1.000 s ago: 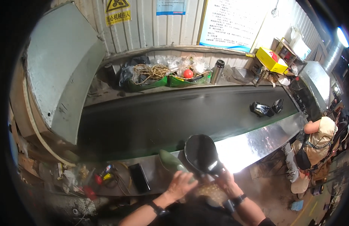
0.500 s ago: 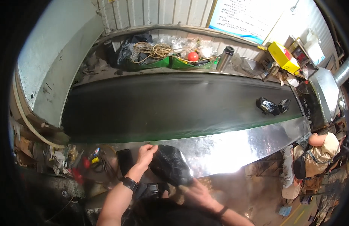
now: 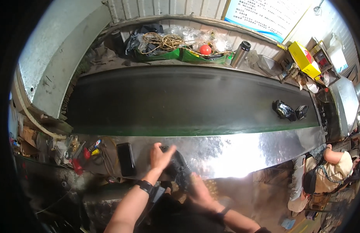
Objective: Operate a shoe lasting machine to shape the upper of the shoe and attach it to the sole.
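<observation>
A glossy, dark black moulded piece (image 3: 180,167) is between my two hands over the near edge of the bench; its exact kind cannot be made out. My left hand (image 3: 160,158) grips its upper end, with fingers closed round it. At its lower end my right hand (image 3: 200,192) is closed on it, somewhat blurred by motion. The piece is tilted, its upper end leaning left. To the left of my left hand lies a black phone (image 3: 126,159) on the metal ledge (image 3: 203,153). Two similar glossy black pieces (image 3: 285,110) rest on the dark conveyor belt's right end.
The dark belt (image 3: 180,99) runs across in front of me. Behind it stand green bins (image 3: 160,55) with rope and plastic, a steel flask (image 3: 240,54) and a yellow box (image 3: 304,60). Red-handled tools (image 3: 77,165) lie at left. Another person (image 3: 327,171) is at the right.
The black piece has been turned, so a narrower side now shows. My left hand has shifted its hold over its upper end. The whole view has moved slightly.
</observation>
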`<state>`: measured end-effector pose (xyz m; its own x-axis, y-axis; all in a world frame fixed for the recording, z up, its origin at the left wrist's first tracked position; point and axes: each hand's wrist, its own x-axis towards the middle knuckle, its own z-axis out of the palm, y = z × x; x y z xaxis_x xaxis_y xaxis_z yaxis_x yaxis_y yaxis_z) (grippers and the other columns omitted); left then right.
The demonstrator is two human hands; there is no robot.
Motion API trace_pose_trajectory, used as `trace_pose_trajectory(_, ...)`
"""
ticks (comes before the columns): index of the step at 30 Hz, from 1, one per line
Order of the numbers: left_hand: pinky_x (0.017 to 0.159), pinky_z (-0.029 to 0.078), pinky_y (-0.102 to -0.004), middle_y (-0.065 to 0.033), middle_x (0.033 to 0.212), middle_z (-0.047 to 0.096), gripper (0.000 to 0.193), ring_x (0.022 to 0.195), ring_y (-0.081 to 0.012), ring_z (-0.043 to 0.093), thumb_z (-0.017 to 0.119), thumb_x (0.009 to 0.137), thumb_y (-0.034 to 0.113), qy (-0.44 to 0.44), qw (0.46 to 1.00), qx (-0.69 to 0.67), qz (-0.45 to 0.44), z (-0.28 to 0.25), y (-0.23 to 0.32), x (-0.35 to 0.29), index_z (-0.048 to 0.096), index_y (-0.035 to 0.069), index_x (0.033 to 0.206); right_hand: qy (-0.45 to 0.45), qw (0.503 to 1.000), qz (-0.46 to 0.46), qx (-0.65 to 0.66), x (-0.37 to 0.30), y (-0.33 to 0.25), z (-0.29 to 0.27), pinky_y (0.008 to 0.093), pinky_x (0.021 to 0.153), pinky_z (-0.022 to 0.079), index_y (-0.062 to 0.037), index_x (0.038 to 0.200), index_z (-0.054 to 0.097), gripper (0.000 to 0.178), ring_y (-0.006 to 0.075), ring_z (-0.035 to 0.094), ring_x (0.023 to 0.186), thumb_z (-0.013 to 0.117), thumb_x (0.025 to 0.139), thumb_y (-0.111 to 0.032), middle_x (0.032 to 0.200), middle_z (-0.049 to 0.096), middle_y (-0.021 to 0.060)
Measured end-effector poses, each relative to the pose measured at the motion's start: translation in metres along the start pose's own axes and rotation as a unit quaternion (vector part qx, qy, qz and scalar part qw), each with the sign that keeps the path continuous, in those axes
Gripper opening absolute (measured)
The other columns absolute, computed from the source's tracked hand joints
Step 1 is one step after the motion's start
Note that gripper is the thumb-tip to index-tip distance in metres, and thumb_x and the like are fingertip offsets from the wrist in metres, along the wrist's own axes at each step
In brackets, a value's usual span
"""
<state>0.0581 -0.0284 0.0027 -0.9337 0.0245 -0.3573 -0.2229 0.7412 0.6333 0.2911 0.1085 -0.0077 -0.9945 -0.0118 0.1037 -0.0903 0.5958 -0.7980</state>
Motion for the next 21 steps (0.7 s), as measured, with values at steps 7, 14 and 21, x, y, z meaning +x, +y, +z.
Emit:
trace_pose_trajectory(7,0.091,0.051,-0.0483,-0.0201,0.106,0.068,0.05,0.105,-0.0396,0.065,0.078,0.077,0.043,0.06,0.997,0.03,0.043,0.015,-0.002,0.0,0.064,0.003,0.105,-0.015,1.0,-0.015,0.022,0.005,0.015,0.0,0.0536,0.121,0.028,0.0034,0.154,0.03,0.095,0.0461,0.034,0.147,0.084,0.081,-0.022,0.156,0.037,0.0284)
trace_pose_trajectory(14,0.075,0.053,-0.0459,-0.0185,0.083,0.07,0.037,0.08,-0.0374,0.069,0.079,0.077,0.033,0.098,0.992,-0.076,0.014,-0.02,-0.008,-0.016,0.064,0.001,0.085,-0.067,0.946,0.073,0.308,0.017,0.0,-0.019,0.0432,0.125,0.016,0.0024,0.161,0.01,0.107,0.033,0.022,0.154,0.082,0.086,-0.024,0.165,0.025,0.0224)
trace_pose_trajectory(21,0.061,0.049,-0.0372,-0.0099,0.066,0.062,0.036,0.061,-0.02,0.059,0.082,0.077,0.031,0.264,0.953,-0.137,0.06,-0.119,-0.041,-0.101,0.062,0.001,0.08,-0.304,0.702,0.439,0.472,0.121,-0.08,-0.024,0.0343,0.114,0.037,-0.0013,0.161,0.023,0.079,0.0214,0.042,0.14,0.066,0.101,-0.031,0.156,0.043,0.0176)
